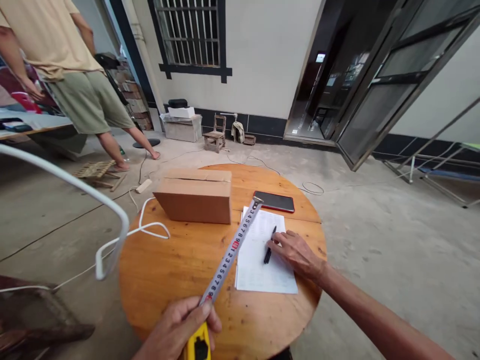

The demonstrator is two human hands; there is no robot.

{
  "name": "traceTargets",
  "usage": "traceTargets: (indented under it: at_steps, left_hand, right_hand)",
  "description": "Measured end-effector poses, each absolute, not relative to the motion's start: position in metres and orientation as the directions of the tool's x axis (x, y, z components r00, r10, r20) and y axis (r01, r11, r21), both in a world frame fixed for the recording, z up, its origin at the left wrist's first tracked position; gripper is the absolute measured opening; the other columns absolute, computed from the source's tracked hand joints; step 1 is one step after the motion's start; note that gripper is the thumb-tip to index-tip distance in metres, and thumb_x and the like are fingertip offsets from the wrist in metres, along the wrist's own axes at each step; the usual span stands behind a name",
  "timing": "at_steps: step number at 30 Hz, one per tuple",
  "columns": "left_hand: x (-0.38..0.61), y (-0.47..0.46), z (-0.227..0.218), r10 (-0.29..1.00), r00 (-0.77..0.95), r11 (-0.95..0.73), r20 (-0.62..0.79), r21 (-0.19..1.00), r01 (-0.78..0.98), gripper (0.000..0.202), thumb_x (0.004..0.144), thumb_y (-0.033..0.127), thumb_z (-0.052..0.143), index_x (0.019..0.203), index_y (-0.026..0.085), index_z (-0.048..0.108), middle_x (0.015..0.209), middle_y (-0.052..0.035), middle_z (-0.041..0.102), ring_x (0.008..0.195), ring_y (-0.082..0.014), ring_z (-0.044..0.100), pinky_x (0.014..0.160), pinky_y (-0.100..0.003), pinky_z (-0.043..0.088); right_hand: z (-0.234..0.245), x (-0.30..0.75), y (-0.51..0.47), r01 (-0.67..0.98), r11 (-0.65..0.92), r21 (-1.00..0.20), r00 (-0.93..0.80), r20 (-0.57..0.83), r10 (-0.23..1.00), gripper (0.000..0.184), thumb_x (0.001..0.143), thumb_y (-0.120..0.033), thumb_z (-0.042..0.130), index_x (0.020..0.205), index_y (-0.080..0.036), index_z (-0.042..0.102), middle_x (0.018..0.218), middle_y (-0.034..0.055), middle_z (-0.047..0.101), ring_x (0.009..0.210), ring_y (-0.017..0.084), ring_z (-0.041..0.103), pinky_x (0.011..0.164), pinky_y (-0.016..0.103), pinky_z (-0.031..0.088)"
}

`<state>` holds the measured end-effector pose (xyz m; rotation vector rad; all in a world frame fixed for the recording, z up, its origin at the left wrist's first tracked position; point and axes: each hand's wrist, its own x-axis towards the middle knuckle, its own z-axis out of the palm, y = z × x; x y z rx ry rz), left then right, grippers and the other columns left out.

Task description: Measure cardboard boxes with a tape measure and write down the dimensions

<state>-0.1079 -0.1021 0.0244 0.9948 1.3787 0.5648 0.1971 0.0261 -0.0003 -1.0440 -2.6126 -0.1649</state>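
My left hand (180,327) is closed around a yellow tape measure (197,345) at the near edge of a round wooden table (168,270). Its blade (234,247) runs out stiffly up and to the right, its metal hook ending above the top left corner of a white paper sheet (262,270). My right hand (294,252) lies on that sheet, fingers curled at a black pen (269,246) resting on the paper. A closed cardboard box (197,200) stands at the table's far side, left of the blade's tip.
A dark phone with a red edge (274,201) lies beyond the paper. A white cable (146,227) trails off the table's left side, near a white curved tube (75,185). Another person (71,65) stands far left by a bench. A small wooden stool (215,134) sits by the wall.
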Motion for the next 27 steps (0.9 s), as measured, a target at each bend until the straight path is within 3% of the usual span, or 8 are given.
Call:
traceTargets:
  at_steps: [4,6,9,11,15,22,27]
  left_hand:
    - [-0.085,-0.08,0.029,0.838,0.209,0.481,-0.504,0.863,0.154,0.044,0.082,0.056,0.05,0.082,0.016,0.068,0.063,-0.0024,0.065,0.06,-0.0152,0.054,0.058,-0.023,0.039]
    - [-0.075,-0.068,0.031,0.842,0.233,0.485,-0.487,0.872,0.071,0.041,0.084,0.053,0.051,0.084,0.016,0.067,0.065,-0.0032,0.067,0.058,-0.014,0.053,0.057,-0.023,0.039]
    - [-0.058,-0.046,0.034,0.833,0.271,0.507,-0.483,0.862,-0.022,0.035,0.083,0.048,0.055,0.083,0.015,0.064,0.066,-0.0036,0.068,0.055,-0.0124,0.053,0.053,-0.022,0.039]
    - [-0.046,-0.028,0.034,0.831,0.284,0.509,-0.478,0.86,-0.044,0.032,0.083,0.046,0.056,0.082,0.015,0.062,0.063,-0.0036,0.068,0.055,-0.0129,0.055,0.053,-0.021,0.04]
    - [-0.03,0.007,0.028,0.844,0.289,0.481,-0.452,0.876,-0.036,0.031,0.083,0.046,0.057,0.075,0.017,0.06,0.062,-0.005,0.069,0.053,-0.0133,0.057,0.053,-0.022,0.04]
    - [-0.036,0.017,0.01,0.793,0.274,0.564,-0.544,0.826,0.005,0.031,0.081,0.047,0.06,0.074,0.017,0.06,0.057,-0.0028,0.067,0.046,-0.0105,0.053,0.047,-0.019,0.036]
    - [-0.041,0.003,0.014,0.732,0.285,0.645,-0.618,0.764,0.003,0.032,0.08,0.049,0.06,0.075,0.017,0.06,0.069,-0.005,0.072,0.046,-0.0091,0.052,0.045,-0.018,0.036]
  right_hand:
    - [0.005,0.217,0.013,0.79,0.599,-0.135,-0.437,0.56,0.703,0.017,0.092,-0.015,0.04,0.098,-0.017,0.055,0.077,0.0047,0.062,0.063,0.013,0.056,0.062,0.027,0.044]
    - [0.008,0.223,0.003,0.801,0.51,-0.315,-0.233,0.621,0.749,0.01,0.091,-0.017,0.043,0.095,-0.017,0.052,0.076,0.0032,0.06,0.06,0.012,0.057,0.058,0.025,0.046]
    - [0.005,0.22,-0.006,0.615,0.44,-0.654,-0.024,0.543,0.839,0.005,0.09,-0.022,0.05,0.092,-0.019,0.054,0.077,0.0015,0.061,0.065,0.013,0.063,0.061,0.024,0.051]
    - [-0.002,0.213,-0.006,0.513,0.406,-0.757,-0.018,0.463,0.886,0.014,0.092,-0.024,0.048,0.101,-0.021,0.057,0.091,0.0045,0.066,0.083,0.017,0.066,0.075,0.029,0.054]
    - [-0.021,0.204,0.001,0.568,0.387,-0.726,-0.119,0.393,0.912,0.027,0.093,-0.025,0.045,0.118,-0.024,0.056,0.117,0.0063,0.063,0.108,0.019,0.06,0.095,0.037,0.048]
    - [-0.034,0.212,-0.002,0.674,0.536,-0.508,-0.411,0.345,0.844,0.037,0.092,-0.015,0.043,0.128,-0.021,0.05,0.126,0.0107,0.059,0.114,0.02,0.056,0.095,0.037,0.049]
    - [-0.031,0.214,-0.003,0.659,0.561,-0.501,-0.455,0.329,0.828,0.038,0.091,-0.014,0.044,0.128,-0.021,0.05,0.126,0.0115,0.059,0.114,0.02,0.056,0.094,0.036,0.051]
